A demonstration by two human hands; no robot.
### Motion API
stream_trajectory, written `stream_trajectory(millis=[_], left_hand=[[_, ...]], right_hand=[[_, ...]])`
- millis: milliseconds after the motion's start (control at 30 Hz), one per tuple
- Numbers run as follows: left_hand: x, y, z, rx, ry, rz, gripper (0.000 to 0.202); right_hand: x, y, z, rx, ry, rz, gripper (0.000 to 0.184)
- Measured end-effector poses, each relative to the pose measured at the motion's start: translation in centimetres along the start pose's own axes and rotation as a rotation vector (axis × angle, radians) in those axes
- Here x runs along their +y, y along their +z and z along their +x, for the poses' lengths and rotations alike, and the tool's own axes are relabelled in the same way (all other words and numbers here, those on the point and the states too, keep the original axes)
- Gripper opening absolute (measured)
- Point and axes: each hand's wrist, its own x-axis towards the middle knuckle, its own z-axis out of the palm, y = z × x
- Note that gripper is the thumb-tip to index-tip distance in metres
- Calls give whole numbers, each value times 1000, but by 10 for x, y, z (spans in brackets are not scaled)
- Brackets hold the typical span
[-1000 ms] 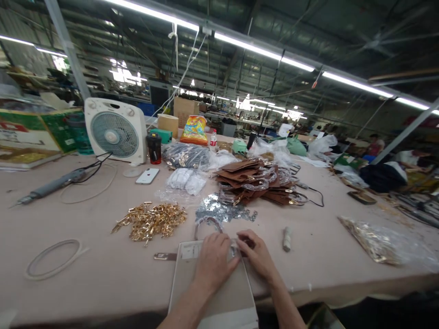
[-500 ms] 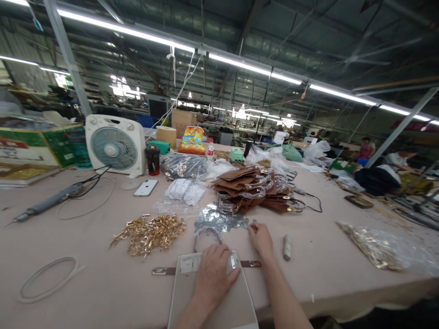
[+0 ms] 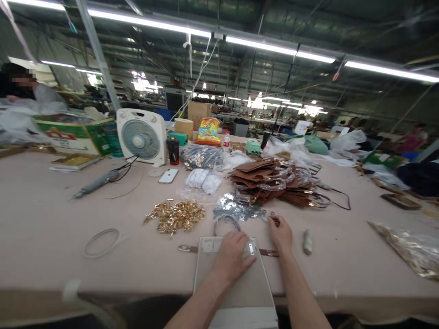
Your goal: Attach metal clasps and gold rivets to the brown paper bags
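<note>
My left hand (image 3: 233,256) lies palm down on a flat grey board (image 3: 236,283) at the table's near edge, pressing a brown strap (image 3: 265,252) with metal ends that crosses the board. Its fingers are bent over the strap near a small silver plate (image 3: 251,248). My right hand (image 3: 280,232) reaches forward past the board, fingertips pinched at the edge of a heap of small silver metal pieces (image 3: 236,210). What the fingertips hold is too small to make out.
A pile of gold fittings (image 3: 176,215) lies left of the silver heap. Stacked brown leather pieces (image 3: 270,180), bagged parts, a phone (image 3: 168,175), a white fan (image 3: 140,137), an electric screwdriver (image 3: 98,183), a small cylinder (image 3: 307,241) and a wire loop (image 3: 101,242) share the table. A person sits far left.
My right hand left the strap on the board and reached forward to the silver pieces. The left hand stayed on the board. The camera turned left.
</note>
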Motion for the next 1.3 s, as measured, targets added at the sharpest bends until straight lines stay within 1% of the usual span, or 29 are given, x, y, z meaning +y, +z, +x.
stream_trajectory(millis=[67,133,200,267,367,500,600,667,700,733,800,867,933,967,1033,1133,1300], left_hand=[[-7,-14,-2,-40,55,-17,60],[-15,-32,-6,-51,101,14,62],[-24,-49,-14,-33,99,72,55],[-33,-59,-24,-12,50,99,47],[-47,-59,-39,23,-27,53,43],[-55,-50,-48,57,-43,8,43],[-54,-50,-46,45,-50,10,46],[-53,-52,-45,36,-60,11,47],[-52,-53,-45,33,-62,12,46],[-52,-54,-45,33,-63,13,46],[-51,-55,-45,39,-64,16,46],[-50,-55,-45,45,-66,23,47],[-49,-54,-45,48,-71,30,46],[-49,-54,-44,49,-72,32,44],[-49,-54,-44,50,-70,31,42],[-49,-53,-44,58,-63,22,45],[-51,-52,-45,71,-64,16,44]], right_hand=[[0,-1,1,8,34,21,44],[2,0,3,11,61,37,47],[5,2,4,8,76,53,50],[7,3,5,5,80,71,53],[9,5,5,6,72,108,57],[6,5,3,-7,44,181,63],[-7,1,-3,5,33,257,64],[-24,-3,-11,-17,22,332,59],[-35,-5,-16,-62,8,374,55],[-48,-7,-23,-139,-12,409,51],[-77,-10,-39,-370,-75,449,43],[-106,-11,-56,-620,-156,432,35],[-126,-8,-71,-794,-233,371,29],[-133,-6,-76,-838,-264,341,27],[-137,-2,-83,-856,-306,295,25],[-133,0,-85,-817,-322,275,26],[-128,-2,-81,-868,-326,296,30]])
